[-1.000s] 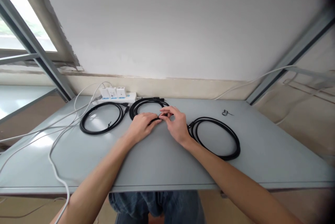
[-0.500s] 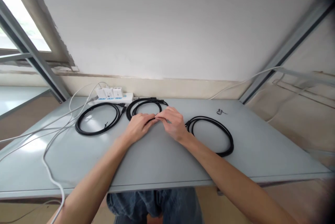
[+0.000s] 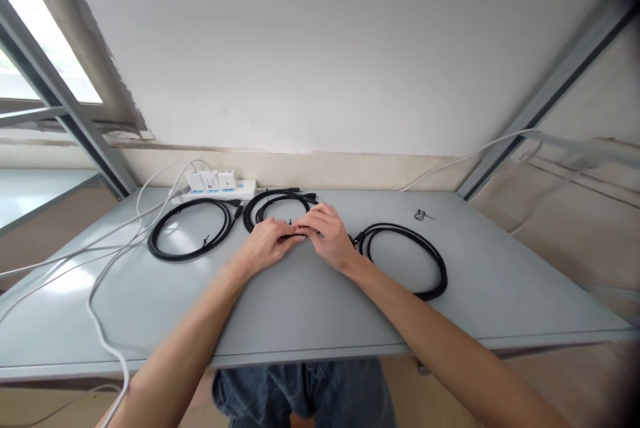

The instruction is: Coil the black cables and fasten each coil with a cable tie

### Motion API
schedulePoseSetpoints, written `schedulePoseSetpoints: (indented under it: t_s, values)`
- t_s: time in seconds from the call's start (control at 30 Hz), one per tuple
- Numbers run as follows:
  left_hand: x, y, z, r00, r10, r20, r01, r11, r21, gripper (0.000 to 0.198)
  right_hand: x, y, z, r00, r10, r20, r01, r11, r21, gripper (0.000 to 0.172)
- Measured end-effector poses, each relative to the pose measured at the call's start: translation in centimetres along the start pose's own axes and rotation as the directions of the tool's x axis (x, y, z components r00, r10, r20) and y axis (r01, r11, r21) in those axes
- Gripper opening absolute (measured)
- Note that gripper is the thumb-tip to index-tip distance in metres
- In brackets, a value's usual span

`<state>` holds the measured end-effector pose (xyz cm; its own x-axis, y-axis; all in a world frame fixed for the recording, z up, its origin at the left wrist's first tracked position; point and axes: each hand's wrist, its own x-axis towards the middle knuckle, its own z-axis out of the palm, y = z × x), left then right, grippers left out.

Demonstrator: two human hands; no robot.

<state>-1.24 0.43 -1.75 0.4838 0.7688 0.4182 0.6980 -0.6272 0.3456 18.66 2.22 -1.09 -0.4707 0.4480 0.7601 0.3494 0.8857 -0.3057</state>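
Both hands meet at the near side of a coiled black cable (image 3: 250, 208) in the middle of the table. With thumb and fingers, my left hand (image 3: 267, 243) is closed on the near strands. My right hand (image 3: 327, 233) pinches at the same spot, its fingertips against the left ones. A tiny dark tip, perhaps a tie end (image 3: 290, 222), pokes up above the fingers. To the left lies a second coiled black cable (image 3: 153, 238), with a small tie on its near side. The third black cable coil (image 3: 443, 275) is partly behind my right forearm.
A white power strip (image 3: 247, 189) with several white adapters (image 3: 227, 179) stands at the back left. White cords (image 3: 95, 315) run across the table's left side and over its front edge. A loose black twist tie (image 3: 423, 215) lies at the right. Metal posts (image 3: 505, 141) flank the table.
My fingers have shifted slightly along the middle cable, the right hand moving a little left and closer to the left. A small dark tip now shows above them.
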Motion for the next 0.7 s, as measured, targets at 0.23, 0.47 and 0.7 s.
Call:
schedulePoseSetpoints:
  t_s: [0.23, 0.47, 0.7]
  values:
    - [0.2, 0.0, 0.1, 0.999, 0.033, -0.033, -0.031, 0.998, 0.058, 0.042, -0.3, 0.5, 0.5, 0.987, 0.133, 0.084, -0.146, 0.974, 0.173, 0.031]
    - [0.2, 0.1, 0.0, 0.996, 0.087, -0.035, -0.081, 0.986, 0.146, 0.041, -0.4, -0.1, 0.7, 0.972, 0.213, 0.096, -0.224, 0.967, 0.123, 0.047]
    - [0.3, 0.4, -0.3, 0.991, 0.129, -0.040, -0.113, 0.954, 0.278, 0.041, -0.2, -1.1, 0.5, 0.978, 0.196, 0.073, -0.184, 0.972, -0.147, 0.051]
